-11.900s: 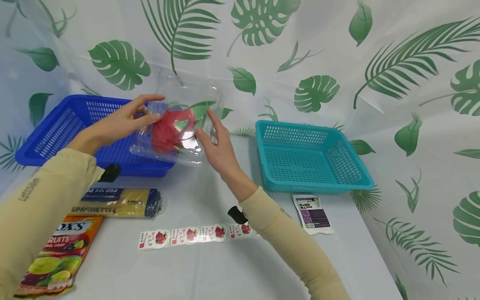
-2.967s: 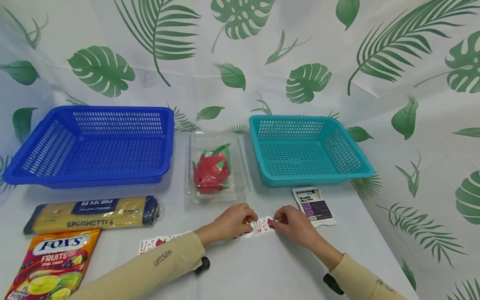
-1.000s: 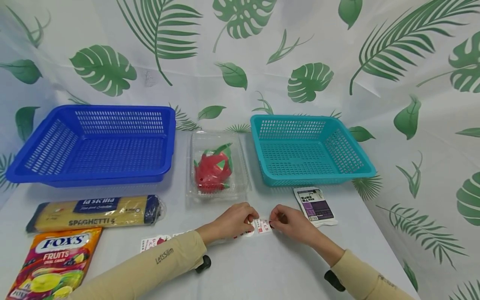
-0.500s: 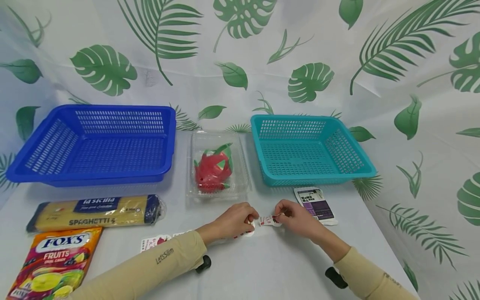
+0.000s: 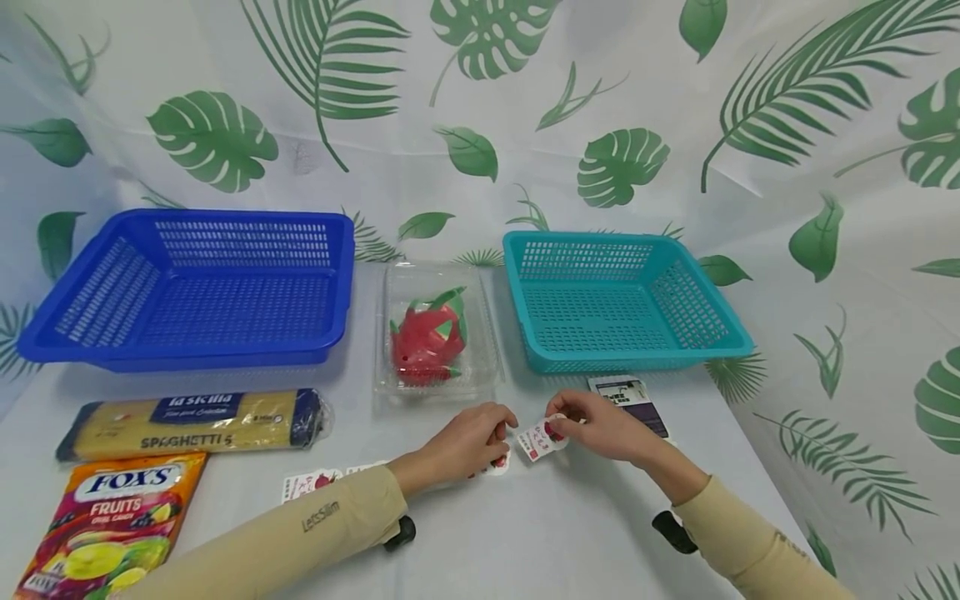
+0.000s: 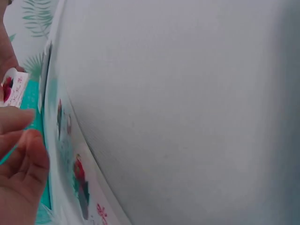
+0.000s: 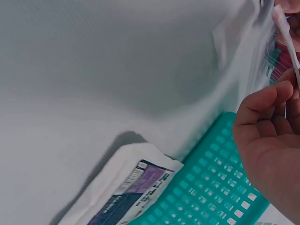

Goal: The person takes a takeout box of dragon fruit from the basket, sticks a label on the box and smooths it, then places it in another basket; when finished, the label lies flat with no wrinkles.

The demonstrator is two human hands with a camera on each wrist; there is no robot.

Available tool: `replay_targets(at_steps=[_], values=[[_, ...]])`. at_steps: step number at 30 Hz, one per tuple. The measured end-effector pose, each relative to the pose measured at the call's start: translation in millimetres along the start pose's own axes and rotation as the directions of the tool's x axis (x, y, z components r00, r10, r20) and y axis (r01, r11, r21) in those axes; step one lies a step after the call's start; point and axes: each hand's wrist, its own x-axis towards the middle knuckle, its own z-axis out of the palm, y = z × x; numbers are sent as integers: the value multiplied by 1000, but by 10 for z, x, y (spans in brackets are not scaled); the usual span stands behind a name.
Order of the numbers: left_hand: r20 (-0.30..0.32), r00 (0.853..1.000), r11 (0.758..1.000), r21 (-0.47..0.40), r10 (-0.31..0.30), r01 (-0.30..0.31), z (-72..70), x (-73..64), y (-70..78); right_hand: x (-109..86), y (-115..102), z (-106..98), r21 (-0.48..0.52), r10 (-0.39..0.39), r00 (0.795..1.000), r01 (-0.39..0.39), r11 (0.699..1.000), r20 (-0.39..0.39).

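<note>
A sticker (image 5: 542, 439) with a red dragon fruit print is lifted off the table, its right end pinched between thumb and finger of my right hand (image 5: 600, 427). In the left wrist view that sticker (image 6: 16, 88) is beyond my left hand (image 6: 21, 164). The left hand (image 5: 461, 446) is over the right end of the sticker strip (image 5: 311, 483), thumb and index finger apart with nothing visible between them. My left forearm covers the strip's middle. Behind the hands stands a clear plastic box (image 5: 480, 367) with a red and green dragon fruit (image 5: 427, 337) inside.
Back left is a blue basket (image 5: 217, 362); back right, a teal basket (image 5: 630, 360). A white and purple packet (image 5: 637, 400) lies partly behind the right hand. On the left lie a spaghetti pack (image 5: 195, 423) and an orange candy bag (image 5: 112, 521).
The clear box went from both hands to the table between the baskets. Lately the right hand peeled the end sticker up and raised it; the left thumb and index finger have parted.
</note>
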Motion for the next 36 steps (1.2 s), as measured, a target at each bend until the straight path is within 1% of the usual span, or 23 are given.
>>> replay_targets(at_steps=[4, 5, 7, 9, 12, 14, 17, 21, 24, 26, 30, 33, 36], values=[[-77, 994, 995, -68, 74, -79, -14, -23, 42, 17, -37, -30, -9, -3, 1000, 3, 1000, 29], [-92, 992, 991, -88, 91, -99, -18, -24, 54, 23, -45, -32, -2, -1, 999, 1, 1000, 36], [-105, 989, 982, -145, 107, -121, -24, -18, 73, 34, -58, -34, 27, 0, 999, -1, 1000, 49], [-108, 990, 973, -199, 93, -113, -32, -12, 89, 42, -71, -35, 65, -1, 999, -3, 998, 54], [-113, 993, 964, -259, 40, -68, -35, -4, 91, 51, -98, -41, 119, -12, 999, 6, 993, 51], [-117, 993, 957, -289, 2, -36, -40, -3, 93, 56, -111, -42, 139, -12, 999, 6, 990, 41], [-137, 990, 949, -314, -33, -12, -58, -11, 117, 63, -124, -42, 156, -9, 1000, 5, 988, 26], [-196, 979, 950, -312, -46, -18, -113, -24, 183, 69, -150, -45, 199, -2, 1000, 2, 980, 0], [-234, 971, 952, -306, -50, -25, -172, -22, 234, 76, -197, -53, 217, 2, 999, 7, 976, -39], [-245, 968, 948, -316, -56, -25, -222, -15, 265, 88, -240, -63, 207, -10, 997, 25, 978, -78], [-243, 967, 925, -380, -82, -17, -327, 5, 310, 128, -357, -108, 185, -50, 986, 80, 980, -160], [-255, 963, 908, -418, -87, -29, -400, 28, 344, 166, -459, -155, 183, -66, 975, 106, 977, -212], [-282, 956, 909, -415, -79, -47, -467, 55, 382, 208, -561, -195, 181, -76, 966, 124, 976, -248]])
